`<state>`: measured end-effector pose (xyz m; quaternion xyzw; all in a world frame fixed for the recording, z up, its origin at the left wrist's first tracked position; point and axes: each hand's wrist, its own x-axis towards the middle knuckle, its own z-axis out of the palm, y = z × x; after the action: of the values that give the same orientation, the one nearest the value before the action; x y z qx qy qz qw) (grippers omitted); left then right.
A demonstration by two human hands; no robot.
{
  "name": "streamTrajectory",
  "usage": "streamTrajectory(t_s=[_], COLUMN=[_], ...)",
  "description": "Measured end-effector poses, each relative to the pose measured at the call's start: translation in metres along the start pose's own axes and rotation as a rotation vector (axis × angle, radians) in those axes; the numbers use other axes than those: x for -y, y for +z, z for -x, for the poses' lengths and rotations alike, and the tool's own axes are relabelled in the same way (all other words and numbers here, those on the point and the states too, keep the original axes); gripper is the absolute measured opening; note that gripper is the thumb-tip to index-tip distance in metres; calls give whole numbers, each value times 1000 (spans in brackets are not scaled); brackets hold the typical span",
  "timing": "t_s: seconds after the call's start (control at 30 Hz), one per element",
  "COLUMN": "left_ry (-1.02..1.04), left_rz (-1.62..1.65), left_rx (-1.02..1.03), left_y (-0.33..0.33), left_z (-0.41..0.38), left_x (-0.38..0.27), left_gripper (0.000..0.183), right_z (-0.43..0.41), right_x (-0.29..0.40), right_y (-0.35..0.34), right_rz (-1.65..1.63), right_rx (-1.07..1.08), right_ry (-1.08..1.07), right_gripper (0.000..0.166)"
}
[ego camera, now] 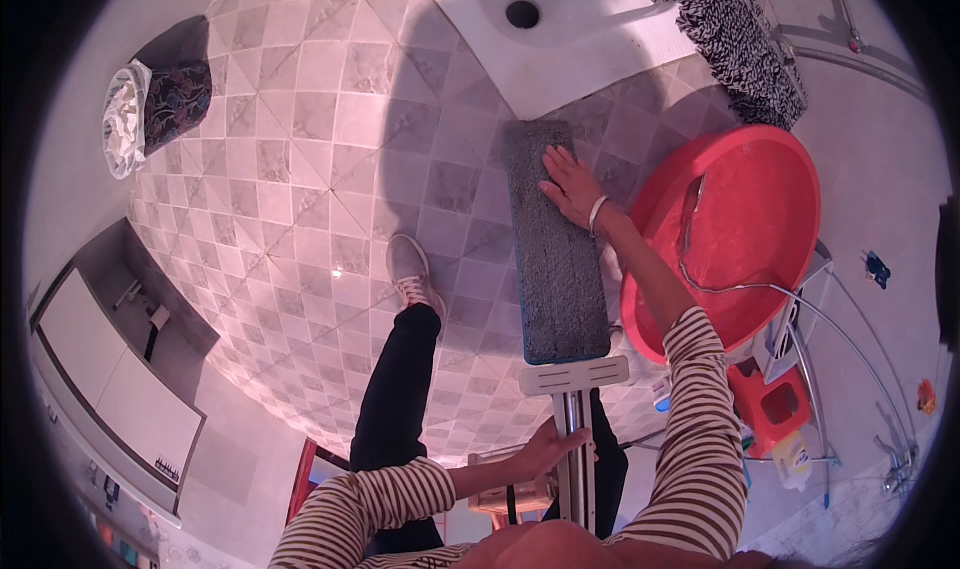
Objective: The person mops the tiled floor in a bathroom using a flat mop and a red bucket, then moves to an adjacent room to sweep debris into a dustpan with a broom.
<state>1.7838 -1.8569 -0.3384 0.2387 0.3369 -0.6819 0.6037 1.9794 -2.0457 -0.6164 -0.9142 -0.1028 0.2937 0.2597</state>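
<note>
A flat mop's grey pad (559, 269) faces up in front of me, raised toward my chest. My right hand (576, 190) lies on the upper part of the pad, thumb apart from the fingers, gripping nothing. Below the pad, a white slotted plastic bracket (574, 376) crosses the mop's metal pole (576, 464). The fingers of my left hand (551, 450) are wrapped around that pole just below the bracket.
A red plastic basin (750, 216) with a shower hose (739, 287) draped in it stands at right. Beyond are a squat toilet (555, 66) and a black-and-white shaggy mat (739, 55). An orange-red stool (772, 404) is lower right; a lined waste bin (169, 107) stands left.
</note>
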Motion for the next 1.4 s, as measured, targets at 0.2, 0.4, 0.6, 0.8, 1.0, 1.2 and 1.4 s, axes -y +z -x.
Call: streamTrajectory(t_s=[0.2,0.4,0.6,0.8,1.0,1.2,1.4], left_ry=[-13,14,15,58,321,138,190], left_rz=[-64,27,1,-60,-227,-50,-15], left_rx=[32,19,-3,-7,-105,-15,-81], left_y=[6,3,4,8,14,9,2], left_z=[3,0,-6,-3,-10,-12,-20], left_x=[-3,2,5,7,-5,8,-4], left_gripper=[27,29,28,24,23,24,19], right_z=[-32,-4,33,-70,-69,-18,114], right_x=[-63,37,82,-13,-22,-47,18], right_y=[10,-25,-17,12,-23,-15,-61], right_rz=[-311,130,127,-140,-59,-57,-443], right_rx=[-163,151,158,22,-79,-102,-894], right_ry=[106,16,-343,-241,125,465,340], right_gripper=[48,49,46,40,50,50,31])
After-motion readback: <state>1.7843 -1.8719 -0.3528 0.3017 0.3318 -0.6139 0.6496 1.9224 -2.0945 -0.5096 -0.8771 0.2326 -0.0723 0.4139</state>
